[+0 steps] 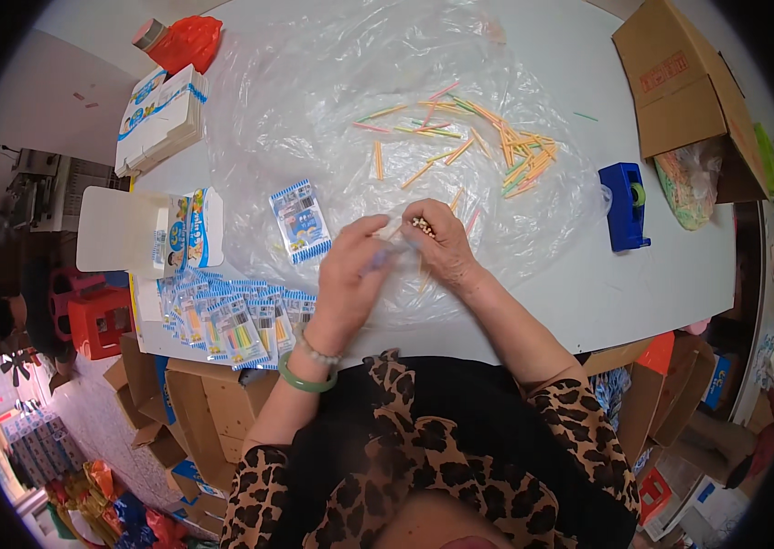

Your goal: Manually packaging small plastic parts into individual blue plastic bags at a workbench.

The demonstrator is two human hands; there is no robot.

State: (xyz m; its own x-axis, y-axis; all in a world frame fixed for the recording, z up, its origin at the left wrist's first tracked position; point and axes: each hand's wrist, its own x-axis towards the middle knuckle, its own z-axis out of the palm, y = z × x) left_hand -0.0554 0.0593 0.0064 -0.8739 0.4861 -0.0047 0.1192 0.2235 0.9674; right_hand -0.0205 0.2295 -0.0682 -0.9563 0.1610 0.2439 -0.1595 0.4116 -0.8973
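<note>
My right hand is closed around a bundle of thin coloured sticks, whose ends show between thumb and fingers. Close beside it, my left hand is bent around a small see-through plastic packet with a bluish tint, blurred by motion. A blue-and-white printed packet lies flat just left of my left hand. Beyond my hands, loose pink, green, yellow and orange sticks are scattered over a large clear plastic sheet. Several filled packets overlap at the near left.
An open white display box stands at the left edge, with stacked flat white boxes behind it. A red plastic bag sits at the far left. On the right are a blue tape dispenser and a cardboard box.
</note>
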